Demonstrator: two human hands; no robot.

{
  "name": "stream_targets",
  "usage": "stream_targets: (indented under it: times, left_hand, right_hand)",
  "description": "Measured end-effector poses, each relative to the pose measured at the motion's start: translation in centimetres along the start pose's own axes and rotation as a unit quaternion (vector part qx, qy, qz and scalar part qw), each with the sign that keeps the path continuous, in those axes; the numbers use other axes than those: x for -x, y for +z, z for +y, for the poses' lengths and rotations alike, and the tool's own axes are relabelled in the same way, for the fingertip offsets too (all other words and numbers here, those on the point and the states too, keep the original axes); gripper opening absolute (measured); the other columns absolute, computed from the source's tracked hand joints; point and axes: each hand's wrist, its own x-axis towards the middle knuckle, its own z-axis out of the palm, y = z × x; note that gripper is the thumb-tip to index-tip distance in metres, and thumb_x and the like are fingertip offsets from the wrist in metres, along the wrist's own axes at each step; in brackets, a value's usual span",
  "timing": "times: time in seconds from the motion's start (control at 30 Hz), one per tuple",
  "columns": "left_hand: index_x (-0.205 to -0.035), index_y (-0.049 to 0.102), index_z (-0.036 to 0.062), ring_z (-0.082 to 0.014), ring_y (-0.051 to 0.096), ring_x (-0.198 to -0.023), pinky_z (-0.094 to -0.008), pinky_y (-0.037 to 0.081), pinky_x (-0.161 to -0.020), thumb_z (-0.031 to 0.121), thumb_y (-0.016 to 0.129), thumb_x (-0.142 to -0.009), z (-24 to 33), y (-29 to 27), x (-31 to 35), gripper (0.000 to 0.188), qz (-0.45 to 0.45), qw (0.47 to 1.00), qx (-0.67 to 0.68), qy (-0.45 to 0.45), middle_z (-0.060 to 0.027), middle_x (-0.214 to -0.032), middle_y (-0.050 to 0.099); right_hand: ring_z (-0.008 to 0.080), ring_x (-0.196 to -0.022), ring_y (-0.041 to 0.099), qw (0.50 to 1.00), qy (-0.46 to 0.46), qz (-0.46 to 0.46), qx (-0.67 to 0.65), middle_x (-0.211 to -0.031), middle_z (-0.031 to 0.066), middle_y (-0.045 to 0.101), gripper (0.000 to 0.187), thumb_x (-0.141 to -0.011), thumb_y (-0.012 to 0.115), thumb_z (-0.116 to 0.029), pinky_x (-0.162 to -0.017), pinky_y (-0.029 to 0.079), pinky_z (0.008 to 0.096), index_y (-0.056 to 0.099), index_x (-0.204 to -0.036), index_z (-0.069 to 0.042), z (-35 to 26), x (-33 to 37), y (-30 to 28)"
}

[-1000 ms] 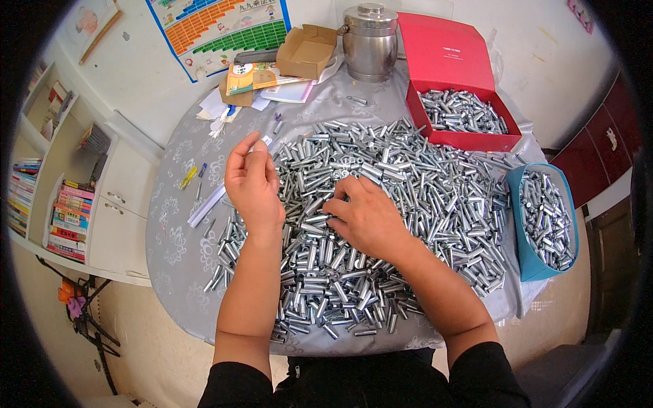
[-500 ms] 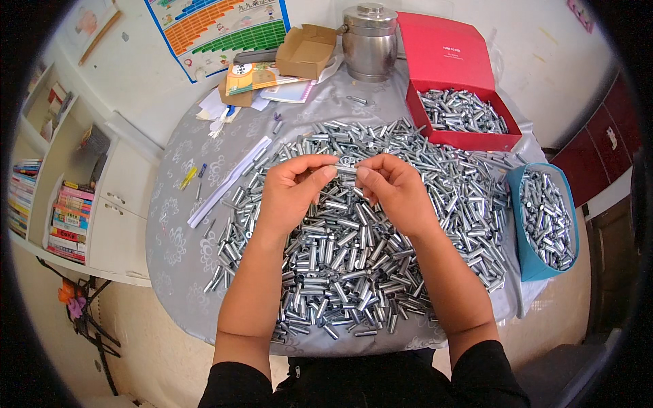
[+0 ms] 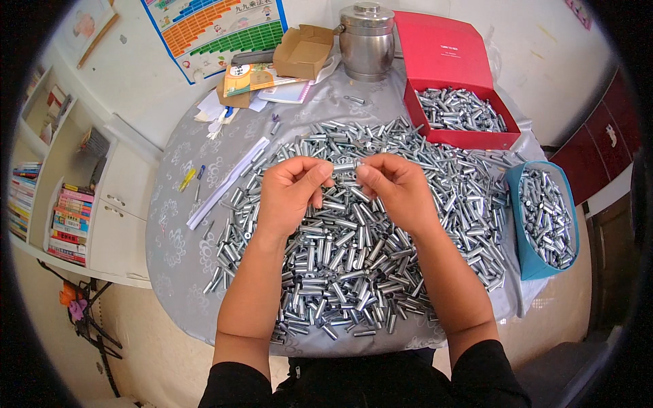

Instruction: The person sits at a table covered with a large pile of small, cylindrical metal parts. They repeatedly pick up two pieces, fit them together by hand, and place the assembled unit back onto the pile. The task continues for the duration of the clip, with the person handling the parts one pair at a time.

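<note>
Head view: A short, silvery metal cylinder (image 3: 345, 166) sits pinched between the fingertips of the left hand (image 3: 289, 194) and right hand (image 3: 403, 194), over the twelve o'clock part of a heap of metal pieces (image 3: 340, 272). One second earlier the hands were apart, the left by a white strip (image 3: 228, 183) at ten o'clock, the right in the heap. Grey patterned cloth (image 3: 177, 265) covers the table; a red box (image 3: 445, 58) stands at one o'clock, a blue bin (image 3: 536, 270) at three, a white bookcase (image 3: 78, 163) at nine.
</note>
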Motion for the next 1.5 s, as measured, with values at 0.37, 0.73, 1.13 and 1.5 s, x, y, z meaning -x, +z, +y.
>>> stream_targets:
  times: [0.37, 0.73, 1.13, 1.5]
  left_hand:
    - [-0.092, 0.068, 0.0019, -0.0051, 0.05, -0.049, -0.0183, 0.036, -0.044, 0.018, 0.067, -0.09, -0.3, -0.1, -0.1, 0.016, -0.002, 1.0, 0.008, 0.002, -0.0029, -0.075, 0.066]
    - [-0.096, 0.068, 0.0008, -0.0048, 0.049, -0.049, -0.0174, 0.036, -0.043, 0.015, 0.067, -0.089, -0.6, 0.1, -0.1, 0.016, -0.007, 1.0, 0.007, 0.002, -0.0061, -0.079, 0.068]
    - [-0.096, 0.067, 0.0002, -0.0045, 0.048, -0.049, -0.0174, 0.037, -0.043, 0.015, 0.066, -0.09, -0.9, 0.3, -0.2, 0.016, -0.003, 1.0, 0.013, 0.005, -0.0073, -0.081, 0.069]
    - [-0.097, 0.068, -0.0003, -0.004, 0.05, -0.051, -0.0171, 0.04, -0.047, 0.015, 0.067, -0.09, -0.8, 0.3, -0.2, 0.017, -0.006, 1.0, 0.025, -0.006, -0.0061, -0.08, 0.069]
  right_hand:
    - [0.0064, -0.071, 0.057, 0.999, -0.013, 0.017, -0.045, -0.085, 0.0011, 0.064, 0.02, -0.089, 0.067, -0.01, -0.062, 0.047, 0.0211, 0.064, -0.106, 0.001, -0.3, 0.1, 0.5]
    - [0.007, -0.07, 0.057, 0.999, 0.028, 0.01, -0.019, -0.082, 0.0021, 0.065, 0.023, -0.09, 0.067, -0.012, -0.064, 0.048, 0.0221, 0.065, -0.108, 0.001, -0.1, -0.1, -0.1]
    - [0.0068, -0.068, 0.057, 0.999, 0.001, 0.051, -0.017, -0.081, 0.0033, 0.065, 0.021, -0.091, 0.066, -0.014, -0.063, 0.048, 0.0215, 0.064, -0.105, 0.002, -0.1, -0.1, 0.6]
    - [0.0069, -0.068, 0.058, 0.998, 0.02, 0.0, -0.062, -0.085, 0.0028, 0.065, 0.021, -0.09, 0.067, -0.011, -0.061, 0.048, 0.0217, 0.063, -0.106, 0.002, 0.7, -0.2, 0.0]
